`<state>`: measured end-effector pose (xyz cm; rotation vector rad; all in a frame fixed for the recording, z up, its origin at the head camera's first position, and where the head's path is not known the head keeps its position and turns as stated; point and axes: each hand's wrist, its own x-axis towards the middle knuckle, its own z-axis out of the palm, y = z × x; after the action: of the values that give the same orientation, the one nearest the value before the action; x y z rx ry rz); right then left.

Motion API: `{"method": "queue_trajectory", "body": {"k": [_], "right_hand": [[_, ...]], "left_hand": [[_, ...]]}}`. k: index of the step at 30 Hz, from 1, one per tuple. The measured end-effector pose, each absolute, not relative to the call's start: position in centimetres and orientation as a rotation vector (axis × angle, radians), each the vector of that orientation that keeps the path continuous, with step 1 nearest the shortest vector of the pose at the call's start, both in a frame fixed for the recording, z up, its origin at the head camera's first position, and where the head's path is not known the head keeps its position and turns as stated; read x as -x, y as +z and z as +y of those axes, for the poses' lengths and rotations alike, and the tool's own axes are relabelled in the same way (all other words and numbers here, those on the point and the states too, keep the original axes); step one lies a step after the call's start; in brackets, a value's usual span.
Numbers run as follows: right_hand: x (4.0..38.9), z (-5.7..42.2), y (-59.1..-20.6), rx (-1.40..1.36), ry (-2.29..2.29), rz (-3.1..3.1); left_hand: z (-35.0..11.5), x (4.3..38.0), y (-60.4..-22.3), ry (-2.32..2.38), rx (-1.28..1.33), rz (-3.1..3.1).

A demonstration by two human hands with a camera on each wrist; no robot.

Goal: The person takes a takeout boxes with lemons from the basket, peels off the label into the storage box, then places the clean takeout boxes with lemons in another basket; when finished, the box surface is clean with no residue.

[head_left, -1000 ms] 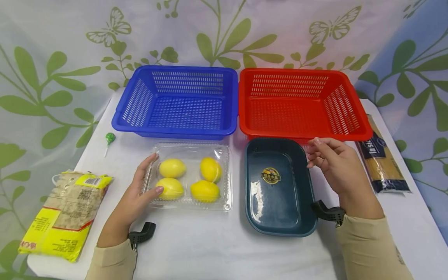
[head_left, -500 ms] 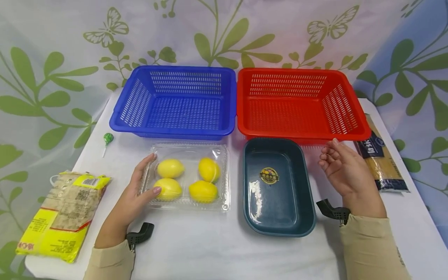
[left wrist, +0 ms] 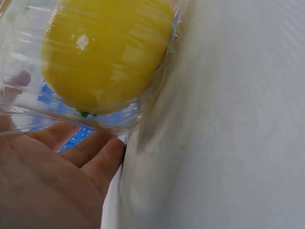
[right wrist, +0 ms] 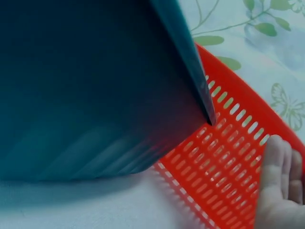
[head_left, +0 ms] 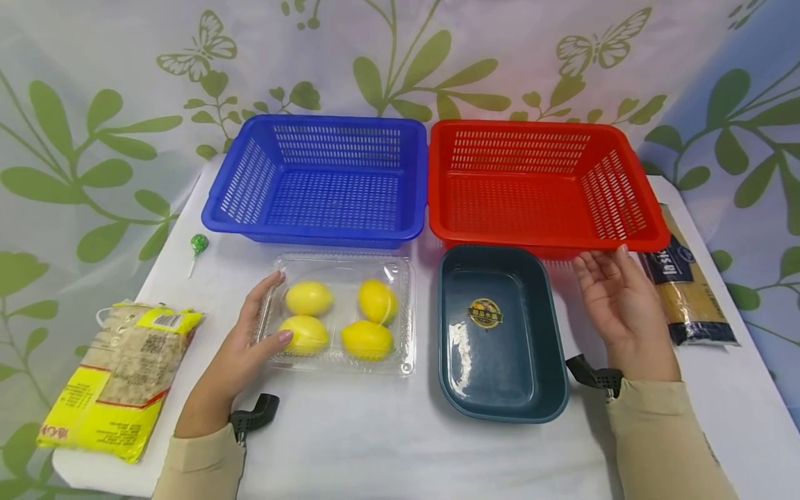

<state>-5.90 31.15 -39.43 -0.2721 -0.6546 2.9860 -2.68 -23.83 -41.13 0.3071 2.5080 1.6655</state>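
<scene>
A clear plastic clamshell box (head_left: 337, 267) with several yellow lemons (head_left: 367, 340) lies in front of the blue basket. My left hand (head_left: 240, 354) holds the box at its left side, thumb over the lid and fingers along the edge. In the left wrist view, one lemon (left wrist: 109, 52) shows through the plastic above the fingers (left wrist: 107, 155). A dark teal tray (head_left: 500, 375) with a fruit sticker stands right of the box. My right hand (head_left: 625, 312) hovers right of the tray, near the red basket's front, palm showing, holding nothing.
A blue basket (head_left: 334, 232) and a red basket (head_left: 550, 243) stand side by side at the back. At left are a green lollipop (head_left: 198, 243) and a yellow food packet (head_left: 119, 382). A pasta packet (head_left: 694, 295) lies at the far right.
My right hand has moved right, away from the tray's rim, and its palm has turned more into view. My left hand and the box have stayed in place.
</scene>
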Motion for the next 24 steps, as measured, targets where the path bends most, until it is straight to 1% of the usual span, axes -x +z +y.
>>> {"method": "queue_trajectory", "body": {"k": [8, 12, 15, 20, 24], "right_hand": [[6.4, 31.4, -40.0, 0.179, 2.982, -0.446], [6.4, 31.5, -40.2, 0.169, 2.978, -0.421], [6.4, 31.5, -40.3, 0.155, 2.976, -0.409], [6.5, 31.6, -40.5, 0.128, 2.977, -0.41], [6.5, 31.6, -40.6, 0.119, 2.979, -0.416]], "left_hand": [[-23.8, 3.0, -41.1, 1.671, -0.314, 2.51], [-23.5, 3.0, -41.0, 1.749, -0.251, 2.452], [-23.2, 2.9, -40.8, 1.956, -0.183, 2.286], [-22.3, 2.6, -40.7, 2.417, -0.11, 1.765], [-21.8, 2.3, -40.5, 2.56, -0.022, 1.551]]}}
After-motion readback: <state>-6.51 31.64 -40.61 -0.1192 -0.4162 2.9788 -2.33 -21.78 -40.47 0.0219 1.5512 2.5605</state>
